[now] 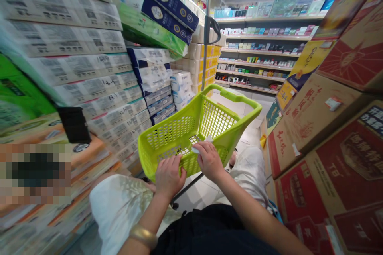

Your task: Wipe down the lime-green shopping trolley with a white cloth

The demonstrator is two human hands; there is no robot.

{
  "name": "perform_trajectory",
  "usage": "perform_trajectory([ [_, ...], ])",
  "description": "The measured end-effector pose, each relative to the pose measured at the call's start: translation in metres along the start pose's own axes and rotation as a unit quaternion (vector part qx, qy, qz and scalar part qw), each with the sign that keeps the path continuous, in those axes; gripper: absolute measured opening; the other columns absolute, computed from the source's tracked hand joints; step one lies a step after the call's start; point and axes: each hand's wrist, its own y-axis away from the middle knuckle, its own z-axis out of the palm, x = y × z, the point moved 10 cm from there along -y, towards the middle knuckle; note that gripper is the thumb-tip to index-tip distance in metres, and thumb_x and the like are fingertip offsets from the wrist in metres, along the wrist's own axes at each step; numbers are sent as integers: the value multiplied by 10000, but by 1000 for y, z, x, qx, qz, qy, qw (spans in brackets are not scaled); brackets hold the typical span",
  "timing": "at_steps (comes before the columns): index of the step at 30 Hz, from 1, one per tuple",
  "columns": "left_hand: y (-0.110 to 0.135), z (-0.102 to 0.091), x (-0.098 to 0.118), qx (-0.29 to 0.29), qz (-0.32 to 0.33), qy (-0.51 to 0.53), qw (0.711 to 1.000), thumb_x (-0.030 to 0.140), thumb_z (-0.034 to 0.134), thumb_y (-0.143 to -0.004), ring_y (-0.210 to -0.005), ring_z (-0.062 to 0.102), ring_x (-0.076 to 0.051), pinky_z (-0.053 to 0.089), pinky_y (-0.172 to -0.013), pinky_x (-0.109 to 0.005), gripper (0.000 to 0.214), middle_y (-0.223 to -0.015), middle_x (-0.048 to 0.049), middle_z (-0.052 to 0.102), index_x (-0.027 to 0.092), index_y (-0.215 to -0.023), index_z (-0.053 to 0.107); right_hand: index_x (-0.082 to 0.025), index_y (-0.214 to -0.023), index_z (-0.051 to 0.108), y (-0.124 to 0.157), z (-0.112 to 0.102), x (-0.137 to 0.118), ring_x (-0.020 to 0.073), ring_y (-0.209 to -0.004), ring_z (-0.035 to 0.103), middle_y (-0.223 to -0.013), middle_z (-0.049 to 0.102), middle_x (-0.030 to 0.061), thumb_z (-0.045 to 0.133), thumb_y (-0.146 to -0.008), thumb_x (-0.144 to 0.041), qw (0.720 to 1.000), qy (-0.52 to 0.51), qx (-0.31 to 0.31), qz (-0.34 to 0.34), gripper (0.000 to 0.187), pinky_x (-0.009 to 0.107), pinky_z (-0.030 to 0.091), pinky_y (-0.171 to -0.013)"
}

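Note:
A lime green plastic shopping basket (239, 121) with a pull handle stands on the aisle floor in front of me. My left hand (169, 176) grips the basket's near rim, fingers curled over the edge. My right hand (209, 160) is closed on a small white piece of paper or cloth (201, 144) just inside the near rim. A gold bangle (144, 236) sits on my left wrist. White trousers cover my knees on either side of the basket.
Stacked packs of tissue paper (104, 87) fill the left side of the aisle. Red and brown cardboard cartons (326, 151) are piled on the right. Shelves of small products (257, 53) stand at the far end. The basket's metal pull pole (207, 28) rises behind it.

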Motion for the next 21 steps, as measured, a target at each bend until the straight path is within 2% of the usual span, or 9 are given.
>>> perform_trajectory([
  [4,1,0,0,5,-10,1,1000,210,528,-776,-823,591,-240,423,-792,-370,303,-881,-68,659,161,-1069,588,-175,-1184,600,-4,-24,41,241,-1090,529,-1103,611,104,434,-842,-66,996,55,43,52,395,452,385,-1075],
  [6,0,1,0,2,-18,7,1000,211,528,-775,-827,592,-240,421,-790,-368,286,-873,-67,657,168,-1051,592,-176,-1175,605,-4,-24,46,251,-1093,520,-1090,610,106,430,-850,-75,993,67,53,78,383,475,374,-1078],
  [8,-1,1,1,-2,-22,12,1000,208,531,-772,-837,596,-240,421,-789,-367,281,-874,-67,658,173,-1044,591,-181,-1165,610,-3,-13,34,249,-1077,519,-1065,609,103,425,-843,-67,994,55,43,79,388,474,385,-1067],
  [12,0,2,0,-8,-15,16,1000,205,551,-759,-857,599,-246,424,-783,-370,298,-894,-67,662,170,-1053,583,-192,-1187,601,-1,15,-12,231,-1049,530,-1062,617,92,441,-825,-50,1000,7,-13,19,420,441,409,-1054],
  [14,1,1,-2,-8,-10,15,1000,196,548,-759,-856,599,-244,426,-780,-369,306,-898,-65,663,171,-1063,579,-198,-1196,598,0,17,-18,226,-1053,535,-1073,624,87,450,-836,-60,1000,5,-26,3,412,423,423,-1042],
  [17,3,0,-3,0,-5,11,1000,187,532,-770,-844,598,-238,427,-778,-367,315,-886,-63,658,169,-1082,574,-199,-1207,590,-1,3,0,221,-1065,541,-1089,624,84,440,-853,-67,1000,18,-18,-7,406,417,422,-1049],
  [21,4,-1,-2,16,-5,8,1000,197,529,-781,-828,593,-237,422,-773,-366,298,-865,-62,648,165,-1074,577,-194,-1215,583,-1,-17,34,230,-1100,530,-1115,609,92,429,-855,-64,998,50,27,35,412,454,383,-1093],
])
